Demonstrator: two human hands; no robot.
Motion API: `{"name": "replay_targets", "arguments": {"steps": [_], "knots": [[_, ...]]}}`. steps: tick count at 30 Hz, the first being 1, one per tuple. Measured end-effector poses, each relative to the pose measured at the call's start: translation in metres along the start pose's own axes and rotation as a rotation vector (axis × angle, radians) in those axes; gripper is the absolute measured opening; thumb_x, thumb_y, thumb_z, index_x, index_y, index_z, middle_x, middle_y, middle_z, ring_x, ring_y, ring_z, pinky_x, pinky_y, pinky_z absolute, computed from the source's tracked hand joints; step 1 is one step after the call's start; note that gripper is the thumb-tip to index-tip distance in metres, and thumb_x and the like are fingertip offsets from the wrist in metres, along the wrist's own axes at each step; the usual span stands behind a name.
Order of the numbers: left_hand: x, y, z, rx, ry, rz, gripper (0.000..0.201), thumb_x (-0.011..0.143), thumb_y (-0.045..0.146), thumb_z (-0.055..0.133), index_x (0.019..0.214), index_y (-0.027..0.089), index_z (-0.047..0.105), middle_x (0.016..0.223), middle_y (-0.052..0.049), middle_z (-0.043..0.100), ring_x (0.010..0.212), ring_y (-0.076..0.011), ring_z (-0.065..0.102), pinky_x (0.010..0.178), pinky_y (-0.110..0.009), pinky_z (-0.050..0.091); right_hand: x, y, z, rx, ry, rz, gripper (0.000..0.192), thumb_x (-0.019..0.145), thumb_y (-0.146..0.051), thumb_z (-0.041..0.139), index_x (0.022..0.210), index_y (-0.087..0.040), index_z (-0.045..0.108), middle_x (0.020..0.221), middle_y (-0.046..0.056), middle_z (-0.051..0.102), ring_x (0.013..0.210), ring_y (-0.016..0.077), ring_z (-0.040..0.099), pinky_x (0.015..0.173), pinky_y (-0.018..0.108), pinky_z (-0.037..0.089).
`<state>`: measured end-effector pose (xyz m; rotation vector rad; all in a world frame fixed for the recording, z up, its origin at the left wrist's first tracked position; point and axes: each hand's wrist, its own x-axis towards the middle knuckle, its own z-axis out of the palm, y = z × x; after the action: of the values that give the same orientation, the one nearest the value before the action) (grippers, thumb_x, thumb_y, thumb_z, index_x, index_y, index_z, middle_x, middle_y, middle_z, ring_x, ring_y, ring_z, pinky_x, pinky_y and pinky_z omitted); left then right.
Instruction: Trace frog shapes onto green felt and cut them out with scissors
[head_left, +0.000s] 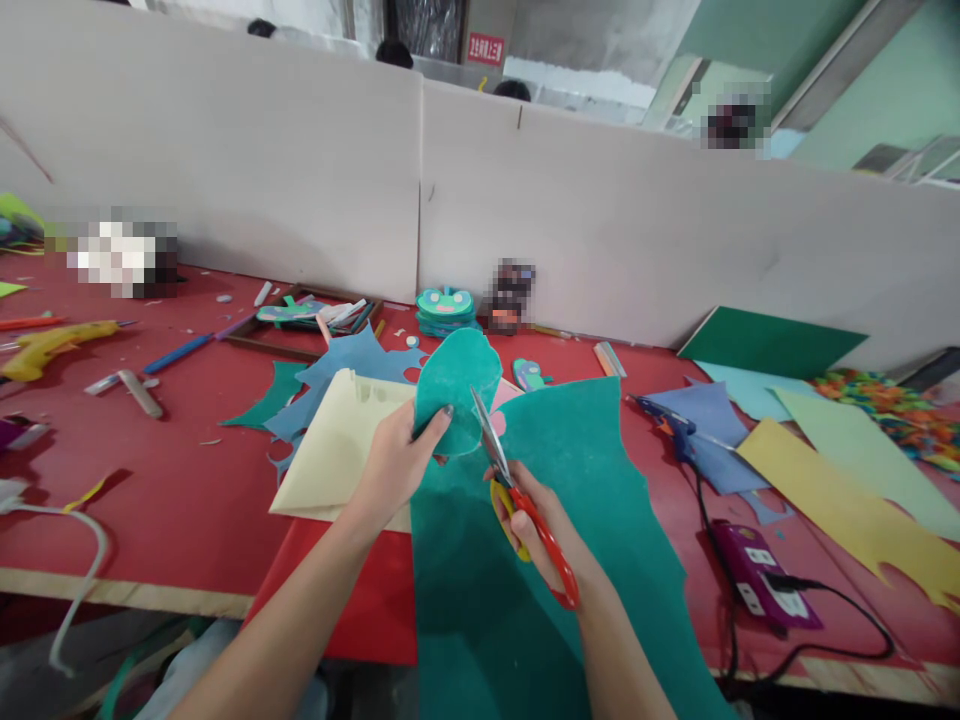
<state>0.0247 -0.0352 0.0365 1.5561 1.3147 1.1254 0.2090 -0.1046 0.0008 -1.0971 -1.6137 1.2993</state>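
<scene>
My left hand (401,450) pinches a rounded teal felt piece (459,375), its thumb lying on the front face. In my right hand (544,515) is a pair of scissors (536,525) with red and yellow handles. The blades are parted a little and lie at the right edge of the rounded piece. A large teal felt sheet (540,590) spreads under the scissors and hangs over the front of the table. Beneath my left wrist are a cream sheet (322,450) and a blue cut-out scrap (352,365).
A stack of teal frog-face pieces (446,312) stands by the white partition (300,180). A yellow glue gun (60,348) lies left; a blue glue gun (675,425) and a purple power strip (757,575) with cables lie right, near yellow felt (847,500).
</scene>
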Motion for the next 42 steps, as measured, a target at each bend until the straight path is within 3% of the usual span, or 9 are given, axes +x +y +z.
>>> {"name": "replay_targets", "arguments": {"steps": [11, 16, 28, 35, 42], "knots": [[0.0016, -0.0031, -0.0009, 0.017, -0.026, 0.004, 0.027, 0.082, 0.043, 0.048, 0.069, 0.019, 0.053, 0.056, 0.003, 0.055, 0.051, -0.0127, 0.053, 0.05, -0.023, 0.041, -0.0008, 0.0039, -0.001, -0.057, 0.039, 0.016, 0.046, 0.082, -0.062, 0.043, 0.104, -0.022, 0.046, 0.063, -0.004, 0.036, 0.046, 0.0064, 0.026, 0.04, 0.021, 0.021], [0.003, -0.0032, -0.002, -0.021, -0.036, -0.001, 0.027, 0.081, 0.043, 0.05, 0.074, 0.019, 0.058, 0.067, 0.0, 0.062, 0.06, -0.0144, 0.057, 0.055, -0.025, 0.044, -0.0006, 0.0034, -0.0019, -0.052, 0.032, 0.011, 0.048, 0.08, -0.063, 0.046, 0.103, -0.021, 0.047, 0.062, -0.004, 0.035, 0.046, 0.0067, 0.026, 0.04, 0.021, 0.021], [0.0066, -0.003, -0.0091, 0.004, -0.099, -0.036, 0.027, 0.08, 0.042, 0.05, 0.068, 0.02, 0.057, 0.057, 0.001, 0.059, 0.052, -0.0143, 0.055, 0.049, -0.024, 0.042, -0.0007, 0.0034, -0.0029, -0.096, 0.018, 0.014, 0.049, 0.08, -0.063, 0.046, 0.103, -0.019, 0.048, 0.062, -0.004, 0.034, 0.048, 0.0069, 0.027, 0.041, 0.021, 0.022], [0.0057, -0.0047, -0.004, -0.037, 0.042, 0.004, 0.024, 0.079, 0.042, 0.052, 0.078, 0.02, 0.062, 0.076, 0.0, 0.067, 0.07, -0.0172, 0.061, 0.062, -0.027, 0.047, 0.0003, 0.0018, -0.0026, -0.087, -0.001, 0.02, 0.055, 0.077, -0.068, 0.044, 0.105, -0.021, 0.047, 0.066, -0.002, 0.038, 0.05, 0.0085, 0.03, 0.042, 0.021, 0.024], [0.0046, -0.0005, -0.0054, 0.084, 0.001, 0.043, 0.024, 0.081, 0.039, 0.05, 0.069, 0.02, 0.057, 0.063, 0.002, 0.061, 0.058, -0.0135, 0.055, 0.054, -0.024, 0.042, -0.0015, -0.0016, -0.0026, -0.039, -0.042, 0.037, 0.06, 0.077, -0.069, 0.041, 0.114, -0.023, 0.044, 0.076, 0.001, 0.042, 0.056, 0.0099, 0.034, 0.046, 0.022, 0.029]]}}
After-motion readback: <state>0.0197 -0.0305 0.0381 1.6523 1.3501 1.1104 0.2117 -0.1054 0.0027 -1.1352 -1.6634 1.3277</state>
